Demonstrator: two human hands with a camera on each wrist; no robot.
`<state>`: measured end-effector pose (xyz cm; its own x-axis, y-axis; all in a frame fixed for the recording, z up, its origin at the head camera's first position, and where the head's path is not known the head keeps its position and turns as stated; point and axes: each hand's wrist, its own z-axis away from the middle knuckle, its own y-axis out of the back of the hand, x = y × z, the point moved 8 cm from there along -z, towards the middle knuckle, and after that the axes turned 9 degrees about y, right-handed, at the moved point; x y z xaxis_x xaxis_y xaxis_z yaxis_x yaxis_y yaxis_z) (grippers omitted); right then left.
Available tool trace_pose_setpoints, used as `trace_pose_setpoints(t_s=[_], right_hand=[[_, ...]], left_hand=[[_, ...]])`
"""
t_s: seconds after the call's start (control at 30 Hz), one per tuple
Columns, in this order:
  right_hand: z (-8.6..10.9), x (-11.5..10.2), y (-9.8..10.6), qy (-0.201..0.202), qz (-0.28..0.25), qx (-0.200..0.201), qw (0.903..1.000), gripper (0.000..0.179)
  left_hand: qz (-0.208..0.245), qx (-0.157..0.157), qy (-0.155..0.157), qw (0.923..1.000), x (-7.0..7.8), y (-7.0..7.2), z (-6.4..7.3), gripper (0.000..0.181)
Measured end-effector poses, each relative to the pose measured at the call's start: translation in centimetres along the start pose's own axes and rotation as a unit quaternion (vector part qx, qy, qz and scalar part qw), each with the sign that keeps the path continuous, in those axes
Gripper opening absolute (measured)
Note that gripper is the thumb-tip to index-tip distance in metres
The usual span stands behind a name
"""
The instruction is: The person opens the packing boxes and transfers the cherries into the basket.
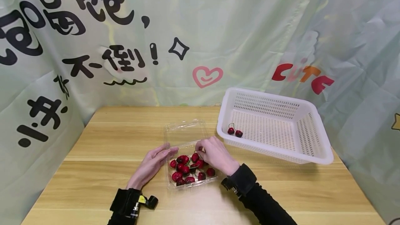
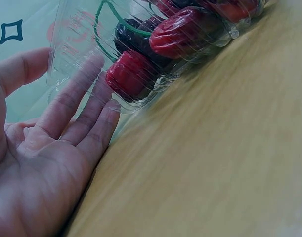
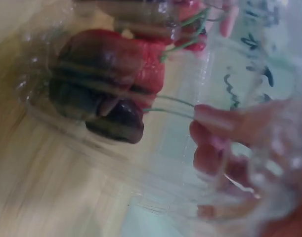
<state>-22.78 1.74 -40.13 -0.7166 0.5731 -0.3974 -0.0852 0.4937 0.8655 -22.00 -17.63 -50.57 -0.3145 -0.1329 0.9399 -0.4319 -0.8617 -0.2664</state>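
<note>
Cherries (image 1: pixel 185 169), head view: most sat in the clear box (image 1: pixel 175 185) on the worktop (image 1: pixel 125 127), just two in the white basket (image 1: pixel 268 131); looked early, bulk left. Left wrist: left hand (image 2: pixel 52 153) nearly straight-fingered, touching box wall, gripping nothing. Right wrist, blurry: right hand (image 3: pixel 259 123) pinched green stems (image 3: pixel 170 113), fruit inside box.

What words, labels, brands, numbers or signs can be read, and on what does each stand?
"喝饱," on the backdrop cloth
"不倒!" below it
"CUTE" on the cloth, at right
Signs on the cloth: smiling heart, four-pointed star, cut-off yellow star
Left-edge characters: distorted or cut off, unsure
Yellow label on left wrist strap: too small
Black lettering in right wrist view: too blurred
Clear container, white basket: none legible
</note>
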Motion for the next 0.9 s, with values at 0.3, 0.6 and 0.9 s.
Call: trace_pose_setpoints(t_s=[0.3, 0.6, 0.9], right_hand=[[0.7, 0.0, 0.6, -0.012, -0.071, 0.016, 0.9973, 0.008], [1.6, -0.4, 2.1, 0.013, -0.114, 0.076, 0.9905, 0.009], [2.9, -0.6, 5.8, 0.076, -0.082, 0.241, 0.9640, 0.015]], left_hand=[[-0.009, 0.003, 0.002, 1.0000, -0.1, 0.0, -0.1, 0.070], [-0.008, 0.002, 0.002, 1.0000, 0.0, -0.1, 0.0, 0.070], [-0.010, 0.004, -0.002, 0.9999, 0.0, -0.1, -0.1, 0.070]])
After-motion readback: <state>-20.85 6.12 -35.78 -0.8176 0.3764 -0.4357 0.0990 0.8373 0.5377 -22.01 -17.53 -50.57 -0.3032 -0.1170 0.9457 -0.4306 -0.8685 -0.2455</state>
